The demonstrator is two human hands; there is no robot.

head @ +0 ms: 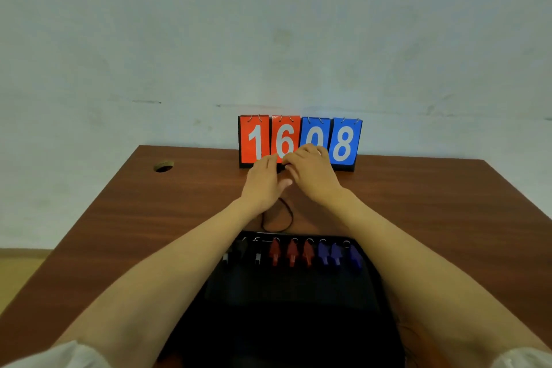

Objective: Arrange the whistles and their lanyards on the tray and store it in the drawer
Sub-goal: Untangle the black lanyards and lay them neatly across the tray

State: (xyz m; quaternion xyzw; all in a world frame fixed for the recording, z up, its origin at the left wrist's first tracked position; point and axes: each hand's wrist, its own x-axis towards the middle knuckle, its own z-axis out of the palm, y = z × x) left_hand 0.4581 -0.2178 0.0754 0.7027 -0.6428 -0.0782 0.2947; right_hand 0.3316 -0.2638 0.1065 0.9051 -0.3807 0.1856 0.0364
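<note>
Gathering the black lanyard (287, 219), whose loop trails on the desk (143, 218) just beyond the tray (283, 287), should go best if it is coiled small before joining the whistles (292, 252) at the tray's far end; the right hand (313, 173) pinches its far end, and the left hand (263, 184) touches there, grip unclear.

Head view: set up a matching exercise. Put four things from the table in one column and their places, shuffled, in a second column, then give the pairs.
Things
1. red whistles
2. blue whistles
3. scoreboard
4. black lanyard

Places
A. standing at the far edge of the table
B. middle of the row in the tray
C. looped on the table just beyond the tray
D. right end of the row in the tray

Pairs: 1-B, 2-D, 3-A, 4-C.
</note>
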